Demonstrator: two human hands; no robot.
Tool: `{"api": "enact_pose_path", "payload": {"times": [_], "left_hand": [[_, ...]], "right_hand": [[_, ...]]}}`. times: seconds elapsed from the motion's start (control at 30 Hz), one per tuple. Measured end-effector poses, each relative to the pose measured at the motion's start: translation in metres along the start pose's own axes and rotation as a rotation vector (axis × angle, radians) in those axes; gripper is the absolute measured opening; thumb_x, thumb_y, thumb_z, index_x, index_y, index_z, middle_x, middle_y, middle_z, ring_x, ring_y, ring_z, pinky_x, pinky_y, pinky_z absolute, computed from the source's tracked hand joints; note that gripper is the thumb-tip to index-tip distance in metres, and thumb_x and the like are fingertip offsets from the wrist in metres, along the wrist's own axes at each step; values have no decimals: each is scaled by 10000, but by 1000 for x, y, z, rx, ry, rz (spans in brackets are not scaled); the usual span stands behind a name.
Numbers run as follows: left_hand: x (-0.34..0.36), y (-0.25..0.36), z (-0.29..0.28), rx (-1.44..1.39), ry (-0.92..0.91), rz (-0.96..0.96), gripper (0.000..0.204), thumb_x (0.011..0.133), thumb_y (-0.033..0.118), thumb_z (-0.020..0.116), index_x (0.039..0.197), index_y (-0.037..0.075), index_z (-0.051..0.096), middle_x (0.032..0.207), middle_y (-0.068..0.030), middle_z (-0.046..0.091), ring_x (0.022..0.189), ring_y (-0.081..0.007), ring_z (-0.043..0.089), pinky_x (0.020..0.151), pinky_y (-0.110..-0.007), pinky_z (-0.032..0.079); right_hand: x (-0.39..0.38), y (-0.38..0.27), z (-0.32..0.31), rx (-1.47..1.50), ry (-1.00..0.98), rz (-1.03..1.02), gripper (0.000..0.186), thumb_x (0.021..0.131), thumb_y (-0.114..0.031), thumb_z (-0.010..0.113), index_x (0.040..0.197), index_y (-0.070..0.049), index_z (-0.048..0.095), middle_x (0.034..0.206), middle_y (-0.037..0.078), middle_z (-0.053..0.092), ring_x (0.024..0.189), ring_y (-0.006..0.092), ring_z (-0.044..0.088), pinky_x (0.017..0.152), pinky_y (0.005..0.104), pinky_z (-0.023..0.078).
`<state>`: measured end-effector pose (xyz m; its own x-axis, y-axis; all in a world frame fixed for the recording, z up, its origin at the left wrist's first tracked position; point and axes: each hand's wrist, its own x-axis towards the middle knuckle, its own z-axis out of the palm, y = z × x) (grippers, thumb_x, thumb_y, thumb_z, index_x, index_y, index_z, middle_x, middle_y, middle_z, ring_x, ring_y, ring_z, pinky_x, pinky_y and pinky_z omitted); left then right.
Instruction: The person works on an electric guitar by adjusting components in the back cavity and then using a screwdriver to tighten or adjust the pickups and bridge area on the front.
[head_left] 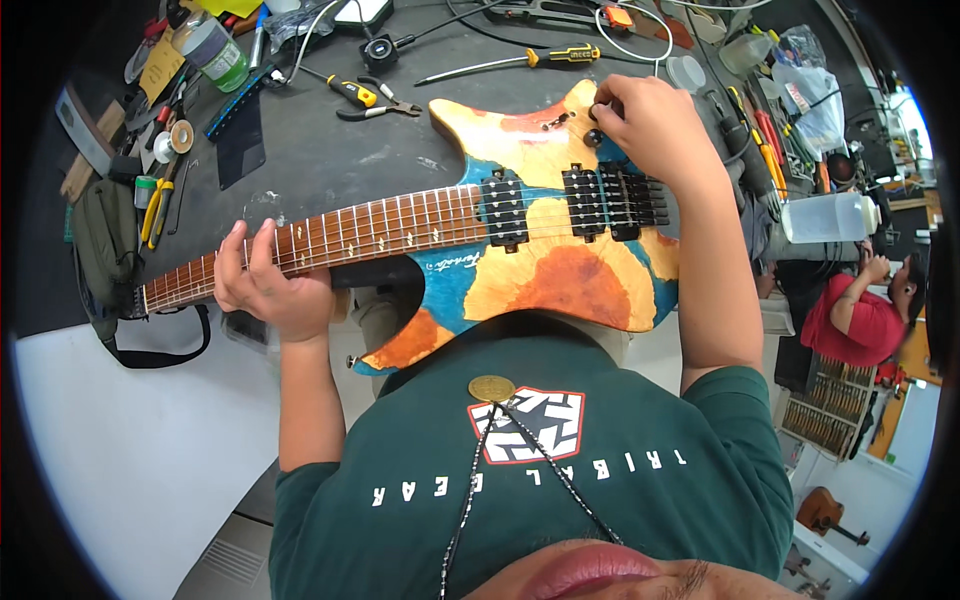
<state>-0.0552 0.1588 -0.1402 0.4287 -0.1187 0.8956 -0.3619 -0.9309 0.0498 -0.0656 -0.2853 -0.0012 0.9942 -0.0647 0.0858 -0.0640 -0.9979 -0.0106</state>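
An electric guitar [560, 270] with a blue, pale wood and orange-brown body lies across my lap and the near edge of the workbench, its strings facing up. My left hand [275, 290] is at the guitar neck [370, 228], its fingers bent over the fretboard near the headstock end. At the far side of the body, my right hand [655, 125] pinches a control knob that its fingers mostly cover. Just below those fingertips sits a second black knob [594, 138]. Two black pickups, one of them the neck pickup [504, 210], and a black bridge [640, 200] sit under the strings.
On the dark workbench [330, 170] beyond the guitar lie yellow-black pliers [375, 97] and a screwdriver [510, 63]. A jar with green contents [212, 52] stands far left. At right are a translucent bottle [830, 218], several hand tools and another person [860, 310] in red.
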Motion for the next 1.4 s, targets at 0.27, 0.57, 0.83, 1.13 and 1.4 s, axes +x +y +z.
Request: {"api": "enact_pose_path", "payload": {"times": [0.27, 0.57, 0.83, 1.13, 1.4], "left_hand": [[1, 1, -1, 6, -11, 10, 511, 948, 426, 936, 1322, 117, 773, 1490, -110, 670, 1412, -339, 558, 1197, -470, 407], [0, 1, 3, 7, 6, 4, 461, 977, 446, 878, 1306, 141, 771, 1478, -87, 684, 1370, -330, 595, 1174, -498, 385], [0, -2, 2, 42, -1, 21, 465, 967, 448, 896, 1292, 136, 778, 1465, -90, 688, 1356, -330, 610, 1161, -497, 400], [0, 1, 2, 16, -5, -12, 487, 956, 471, 913, 1270, 122, 787, 1443, -80, 702, 1378, -325, 596, 1192, -518, 388], [4, 6, -4, 42, -60, 24, 398, 930, 382, 944, 1215, 134, 820, 1424, -68, 703, 1361, -322, 595, 1172, -470, 432]], "right_hand": [[0, -25, 6, 52, 101, -211, 228, 1012, -298, 754, 1063, -92, 836, 1051, 74, 809, 1173, 318, 727, 1035, 518, 519], [-3, -21, 11, 203, 73, -243, 234, 1022, -339, 823, 1094, -117, 841, 1049, 58, 791, 1185, 295, 705, 1088, 466, 470], [1, -17, 15, 254, 116, -173, 319, 977, -404, 876, 1045, -95, 840, 1076, 98, 776, 1081, 325, 734, 933, 460, 587], [0, -18, 22, 249, 197, -182, 342, 940, -431, 880, 987, -95, 842, 1054, 119, 773, 1065, 351, 752, 936, 477, 607], [0, -18, 21, 234, 189, -177, 272, 1001, -339, 846, 1069, -76, 840, 1095, 96, 772, 1085, 329, 748, 947, 446, 610]]}}
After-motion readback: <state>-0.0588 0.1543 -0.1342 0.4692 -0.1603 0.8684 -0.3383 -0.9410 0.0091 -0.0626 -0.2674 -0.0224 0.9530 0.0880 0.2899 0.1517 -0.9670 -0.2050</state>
